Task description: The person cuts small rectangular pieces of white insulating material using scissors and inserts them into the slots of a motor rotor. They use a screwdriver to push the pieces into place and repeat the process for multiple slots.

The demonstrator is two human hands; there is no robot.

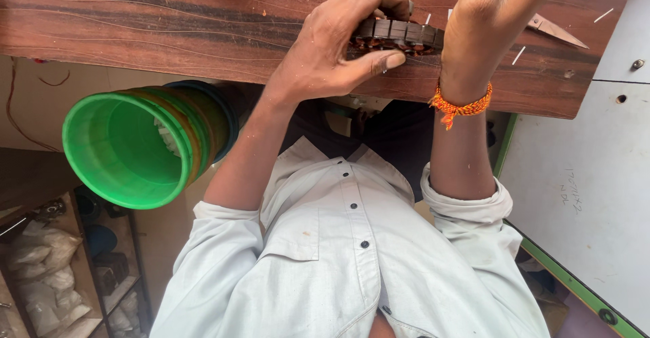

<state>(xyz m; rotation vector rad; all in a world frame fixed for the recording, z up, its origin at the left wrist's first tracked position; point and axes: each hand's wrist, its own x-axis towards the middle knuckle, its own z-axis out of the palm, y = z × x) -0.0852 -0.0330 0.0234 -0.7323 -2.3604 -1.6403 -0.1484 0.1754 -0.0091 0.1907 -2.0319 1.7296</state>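
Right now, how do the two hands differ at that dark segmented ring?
The left hand wraps the dark segmented ring, thumb along its near edge; the right hand stands beside it, fingers out of frame. The right wrist wears an orange thread band; the left is bare. Both are over the wooden table.

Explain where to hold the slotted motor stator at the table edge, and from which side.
Probably the dark outer rim of the stator, from the near left side, as the left hand does: fingers over the top, thumb along the near wall. Copper windings are better left untouched.
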